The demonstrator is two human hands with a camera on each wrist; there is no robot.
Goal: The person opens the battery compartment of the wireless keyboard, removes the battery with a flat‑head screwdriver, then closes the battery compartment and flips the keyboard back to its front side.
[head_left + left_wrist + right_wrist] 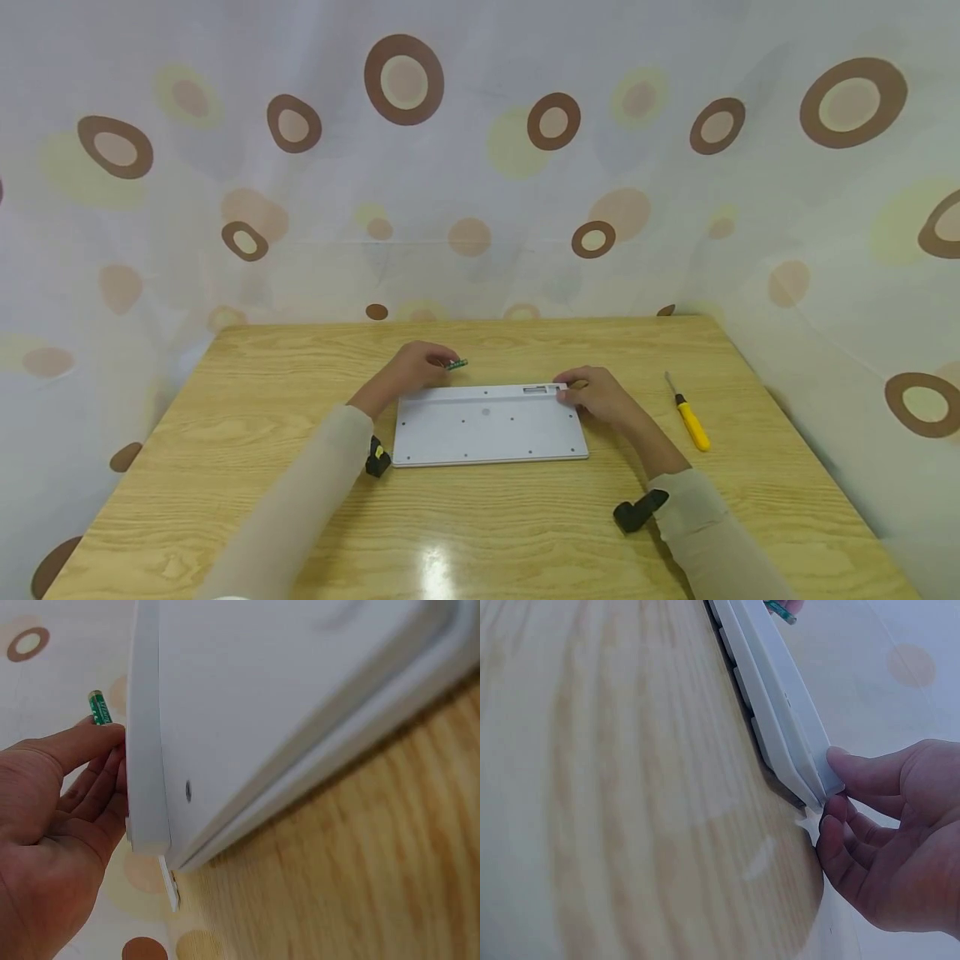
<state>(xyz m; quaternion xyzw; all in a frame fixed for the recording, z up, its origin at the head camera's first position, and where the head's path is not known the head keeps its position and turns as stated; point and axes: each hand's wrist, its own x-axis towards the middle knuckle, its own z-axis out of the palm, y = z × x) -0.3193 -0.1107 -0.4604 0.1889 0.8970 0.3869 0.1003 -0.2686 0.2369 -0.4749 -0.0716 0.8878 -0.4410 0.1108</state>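
Observation:
A white keyboard (487, 429) lies face down on the wooden table, its screw-dotted underside up. Near its far right corner is an uncovered battery slot (535, 390). My left hand (417, 365) is beyond the far left part of the keyboard and pinches a green battery (457, 364). That battery (99, 707) pokes out past the fingertips in the left wrist view. My right hand (597, 395) grips the far right corner of the keyboard, thumb (847, 769) on the upper side and fingers curled at the edge. Keys (757, 739) show along the underside in the right wrist view.
A screwdriver (690, 421) with a yellow handle lies on the table (465, 517), right of my right forearm. Behind the table hangs a pale cloth (465, 183) with brown and cream circles. Black wrist cameras (640, 510) are strapped to both wrists.

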